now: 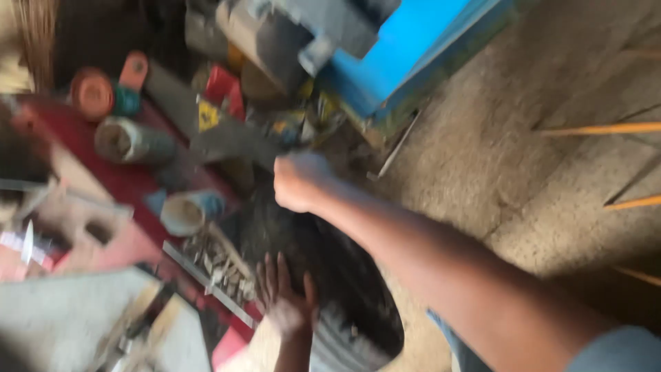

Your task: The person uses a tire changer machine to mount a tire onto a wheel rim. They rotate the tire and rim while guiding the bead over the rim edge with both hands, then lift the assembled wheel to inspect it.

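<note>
Tire (pixel 330 275) under left hand (pixel 286 303), below right fist (pixel 299 180).

A rough concrete floor (pixel 523 172) is carrying a black tyre (pixel 323 275), a blue machine base (pixel 406 62), a red tray (pixel 131 182) of spools and scattered metal scraps (pixel 220 265).

You are looking down at a rough, speckled concrete floor (pixel 551 200), lit warmly on the right and falling into shadow at the lower right corner. A bright blue machine body (pixel 406 55) stands at the top. To your left sits a red tray (pixel 117 179) cluttered with blurred tins and spools.
</note>
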